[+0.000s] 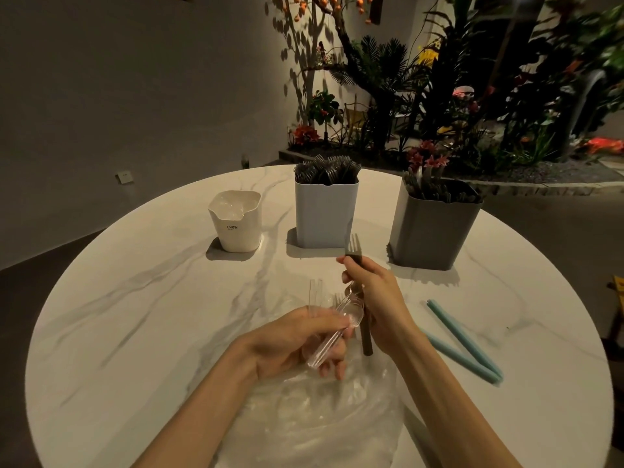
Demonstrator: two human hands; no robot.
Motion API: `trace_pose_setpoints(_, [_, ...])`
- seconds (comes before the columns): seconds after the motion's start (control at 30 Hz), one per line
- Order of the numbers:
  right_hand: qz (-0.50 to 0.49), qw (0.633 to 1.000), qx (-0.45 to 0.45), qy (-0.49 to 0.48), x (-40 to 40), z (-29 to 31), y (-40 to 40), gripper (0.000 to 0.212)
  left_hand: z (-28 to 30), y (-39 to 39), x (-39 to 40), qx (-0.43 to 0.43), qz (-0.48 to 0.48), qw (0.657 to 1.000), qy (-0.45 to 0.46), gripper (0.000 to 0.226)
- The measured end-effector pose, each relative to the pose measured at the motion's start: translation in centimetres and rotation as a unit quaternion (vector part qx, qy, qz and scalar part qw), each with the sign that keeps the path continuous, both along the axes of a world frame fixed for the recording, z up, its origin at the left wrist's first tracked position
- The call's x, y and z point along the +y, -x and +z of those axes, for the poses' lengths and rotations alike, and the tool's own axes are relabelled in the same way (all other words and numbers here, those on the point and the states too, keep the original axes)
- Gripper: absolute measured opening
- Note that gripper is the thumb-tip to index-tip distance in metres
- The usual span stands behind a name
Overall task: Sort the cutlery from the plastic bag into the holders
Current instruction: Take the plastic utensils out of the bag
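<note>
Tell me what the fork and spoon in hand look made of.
Fork in the right hand: dark, matte, probably plastic, though metal can't be ruled out. Spoon in the left hand: clear glossy plastic; you can see through it.

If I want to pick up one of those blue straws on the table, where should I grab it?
Probably pinch a blue straw near its far end, coming down from above. Both straws lie flat on the table, and their far ends spread apart, while the near ends meet in a point, so there you might catch both.
</note>
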State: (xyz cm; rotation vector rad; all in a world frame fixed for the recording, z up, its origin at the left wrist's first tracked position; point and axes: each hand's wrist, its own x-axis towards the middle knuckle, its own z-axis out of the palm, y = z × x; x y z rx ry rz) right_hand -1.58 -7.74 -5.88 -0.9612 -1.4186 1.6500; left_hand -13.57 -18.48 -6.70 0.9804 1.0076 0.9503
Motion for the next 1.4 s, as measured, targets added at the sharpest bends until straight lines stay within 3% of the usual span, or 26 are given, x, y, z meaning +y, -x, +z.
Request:
trace_pose_setpoints(0.27, [-0.027, 0.968, 0.164, 0.187, 1.2, 0.6, -1.0, 0.018, 0.5, 0.4, -0.3, -0.077, 0.012, 0.997, 0.015, 0.019])
trace_pose_setpoints(0.4, [-0.017, 0.928, 0.252, 0.274, 1.2, 0.5, -1.1, 0.014, 0.4, 0.5, 0.0, -0.119, 0.058, 0.991, 0.014, 0.01])
trace_pose_setpoints(0.5, [-0.009, 0.905, 0.29, 0.311, 1.0, 0.5, -0.9, 0.015, 0.0, 0.4, 0.7, -0.16, 0.067, 0.984, 0.041, 0.018])
trace_pose_setpoints(0.67, [0.01, 0.91, 0.278, 0.307, -0.3, 1.4, -0.4, 0.016, -0.2, -0.7, 1.2, -0.006, 0.181, 0.983, -0.015, 0.026])
trace_pose_setpoints(0.73, [0.024, 0.914, 0.272, 0.302, -0.8, 1.4, -0.1, 0.015, -0.1, -1.4, 1.3, 0.049, 0.229, 0.971, -0.051, 0.021])
trace_pose_setpoints(0.83, [0.042, 0.938, 0.228, 0.259, -1.0, 0.8, 0.5, 0.019, -0.3, -2.1, 1.7, 0.063, 0.285, 0.951, -0.097, 0.012])
trace_pose_setpoints(1.0, [0.048, 0.96, 0.179, 0.208, -1.3, 0.4, 1.0, 0.019, -1.8, -1.6, 2.0, 0.201, 0.319, 0.917, -0.133, 0.017])
trace_pose_setpoints(1.07, [0.034, 0.954, 0.197, 0.221, -1.2, 0.4, 0.9, 0.019, -1.9, -1.4, 2.0, 0.193, 0.308, 0.923, -0.129, 0.018])
trace_pose_setpoints(1.23, [-0.011, 0.931, 0.267, 0.25, -0.4, 0.6, 0.4, 0.022, -0.9, -1.5, 1.9, 0.074, 0.268, 0.958, -0.07, 0.026])
trace_pose_setpoints(1.4, [-0.033, 0.925, 0.281, 0.252, 0.3, 0.5, 0.0, 0.025, -1.0, -1.2, 1.8, 0.104, 0.256, 0.955, -0.103, 0.031])
